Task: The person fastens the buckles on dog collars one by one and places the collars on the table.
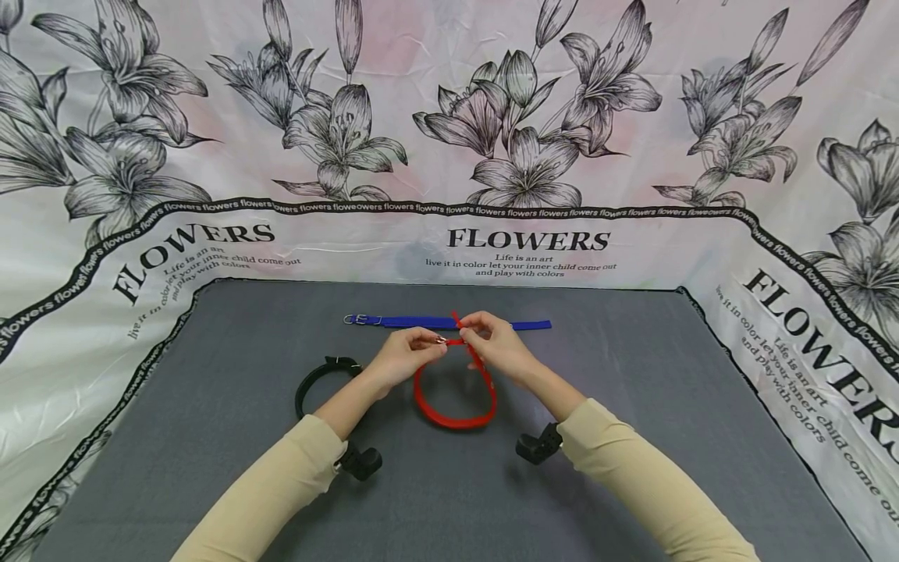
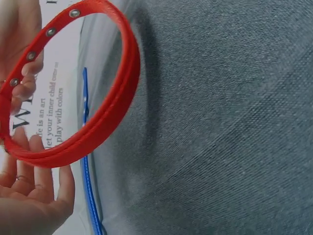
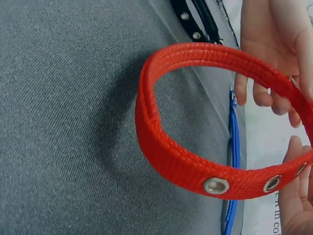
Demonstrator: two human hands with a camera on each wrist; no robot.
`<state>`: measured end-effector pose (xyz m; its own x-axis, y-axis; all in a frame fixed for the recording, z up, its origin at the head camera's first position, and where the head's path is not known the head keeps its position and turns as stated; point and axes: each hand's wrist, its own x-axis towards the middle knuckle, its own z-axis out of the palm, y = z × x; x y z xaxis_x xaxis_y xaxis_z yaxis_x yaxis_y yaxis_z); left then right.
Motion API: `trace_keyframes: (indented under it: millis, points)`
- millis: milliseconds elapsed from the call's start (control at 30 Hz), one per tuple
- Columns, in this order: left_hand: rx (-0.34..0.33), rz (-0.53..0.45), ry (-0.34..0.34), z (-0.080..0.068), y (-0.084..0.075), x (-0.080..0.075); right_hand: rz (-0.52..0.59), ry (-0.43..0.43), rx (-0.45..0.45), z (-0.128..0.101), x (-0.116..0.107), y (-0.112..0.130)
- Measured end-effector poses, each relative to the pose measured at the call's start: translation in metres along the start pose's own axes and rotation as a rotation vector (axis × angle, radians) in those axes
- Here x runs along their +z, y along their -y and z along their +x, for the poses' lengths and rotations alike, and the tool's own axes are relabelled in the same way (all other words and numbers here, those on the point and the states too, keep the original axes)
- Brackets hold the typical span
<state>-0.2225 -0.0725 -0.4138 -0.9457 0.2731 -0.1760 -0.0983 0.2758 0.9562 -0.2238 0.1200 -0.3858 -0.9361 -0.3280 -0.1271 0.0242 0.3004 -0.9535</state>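
1. We are watching the left hand (image 1: 402, 356), whose fingers are pinching the red collar (image 1: 456, 424) at its buckle (image 1: 441, 339).
2. We are seeing the right hand (image 1: 500, 348) grasping the same collar between thumb and fingers near the strap's tip (image 1: 456, 318), which is poking up above them.
3. We are finding the collar's top between the two sets of fingers, while its loop is hanging toward us below them, raised off the grey counter (image 1: 449, 507).
4. We are noticing metal eyelets (image 3: 216, 186) running along its strap.
5. We are seeing the blue collar (image 1: 414, 321) lying stretched out just beyond the hands, the right one partly covering it.
6. We are spotting the black collar (image 1: 303, 394) curving beside the left forearm, which is partly hiding it.
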Motion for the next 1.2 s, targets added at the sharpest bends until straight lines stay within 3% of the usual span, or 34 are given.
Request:
trace_keyframes:
  millis: [167, 533, 1200]
  points:
    - [-0.016, -0.059, -0.035, 0.003, 0.003, 0.003, 0.058, 0.004, -0.002, -0.008, 0.002, 0.016]
    - [0.004, -0.091, -0.099, -0.001, -0.001, 0.007, 0.115, -0.013, -0.043, 0.007, 0.000, -0.003]
    - [0.040, -0.004, -0.116, -0.002, -0.005, 0.008, -0.026, 0.132, -0.069, 0.007, -0.008, -0.003]
